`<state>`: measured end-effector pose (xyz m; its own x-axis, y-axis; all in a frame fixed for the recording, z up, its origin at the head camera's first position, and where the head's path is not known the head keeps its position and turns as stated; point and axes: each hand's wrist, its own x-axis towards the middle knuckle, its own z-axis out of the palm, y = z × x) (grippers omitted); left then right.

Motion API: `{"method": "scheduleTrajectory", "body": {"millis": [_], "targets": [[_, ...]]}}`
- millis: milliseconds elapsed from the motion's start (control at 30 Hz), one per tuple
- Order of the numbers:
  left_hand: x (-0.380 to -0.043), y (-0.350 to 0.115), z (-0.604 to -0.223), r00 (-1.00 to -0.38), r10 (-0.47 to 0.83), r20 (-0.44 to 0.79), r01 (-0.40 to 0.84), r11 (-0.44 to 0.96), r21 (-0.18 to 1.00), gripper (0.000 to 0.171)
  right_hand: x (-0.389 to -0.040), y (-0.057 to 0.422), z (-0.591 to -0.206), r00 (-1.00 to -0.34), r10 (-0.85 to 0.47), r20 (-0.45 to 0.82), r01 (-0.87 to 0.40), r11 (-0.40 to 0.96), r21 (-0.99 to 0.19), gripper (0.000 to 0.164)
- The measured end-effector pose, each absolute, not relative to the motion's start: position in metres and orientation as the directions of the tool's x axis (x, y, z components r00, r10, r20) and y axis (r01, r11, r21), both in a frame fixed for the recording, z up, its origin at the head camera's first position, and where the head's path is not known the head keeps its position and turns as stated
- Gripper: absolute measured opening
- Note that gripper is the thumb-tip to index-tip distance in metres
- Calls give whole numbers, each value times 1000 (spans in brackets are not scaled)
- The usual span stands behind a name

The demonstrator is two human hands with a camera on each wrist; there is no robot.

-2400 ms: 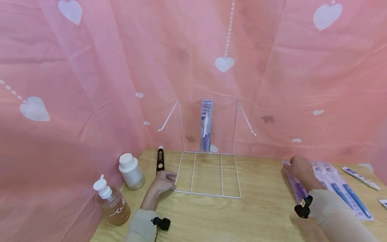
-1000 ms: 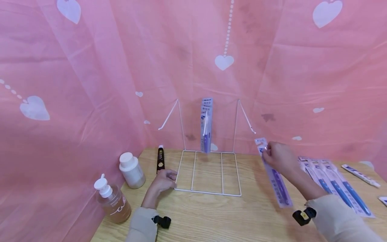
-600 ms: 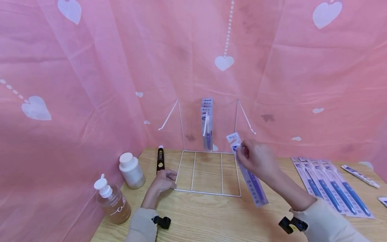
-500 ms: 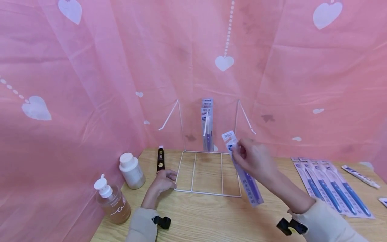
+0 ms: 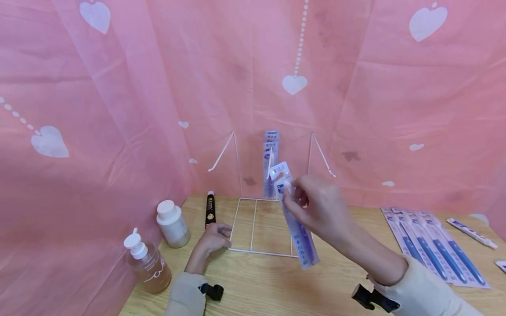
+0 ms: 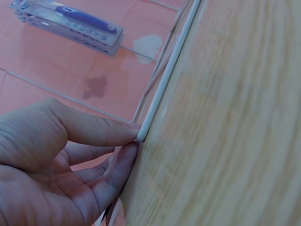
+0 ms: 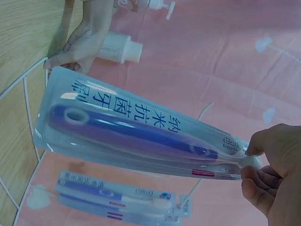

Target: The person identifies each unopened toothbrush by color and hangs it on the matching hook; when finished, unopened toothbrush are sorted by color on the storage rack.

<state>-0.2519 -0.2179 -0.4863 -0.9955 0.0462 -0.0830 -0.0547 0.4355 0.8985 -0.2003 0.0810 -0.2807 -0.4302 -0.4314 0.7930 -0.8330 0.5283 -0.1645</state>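
My right hand (image 5: 324, 208) pinches a packaged purple toothbrush (image 5: 298, 239) near its top, between thumb and fingers. The pack slants, its hang hole uppermost, just in front of the middle hook of a white wire display rack (image 5: 261, 252). Several similar packaged toothbrushes (image 5: 266, 173) hang on that hook, partly covered by the held pack. In the right wrist view, the held toothbrush (image 7: 127, 127) lies above the hanging packs (image 7: 108, 193). My left hand (image 5: 213, 237) pinches the rack's front left corner; the left wrist view shows thumb and fingertip on the white wire (image 6: 162, 84).
Several blue packaged toothbrushes (image 5: 439, 250) lie at the right, beside a toothpaste tube (image 5: 472, 232). A black tube (image 5: 210, 210), a white bottle (image 5: 173, 224) and an amber pump bottle (image 5: 150, 267) stand or lie at the left. The rack's left hook (image 5: 221, 151) and right hook (image 5: 323, 156) jut forward.
My right hand picked the purple toothbrush pack up from the table at the right and carried it left and upward to the rack's middle hook. My left hand stays on the rack corner.
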Motion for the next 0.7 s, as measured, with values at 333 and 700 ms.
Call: {"method": "scheduleTrajectory", "body": {"millis": [333, 700], "targets": [[-252, -219, -488, -994, 63, -87, -51, 434, 899, 49, -207, 65, -288, -459, -431, 777, -837, 504, -214, 13], [-252, -219, -487, -993, 60, -104, -70, 419, 905, 49, -223, 52, -299, -554, -410, 724, -778, 564, -277, 15]]}}
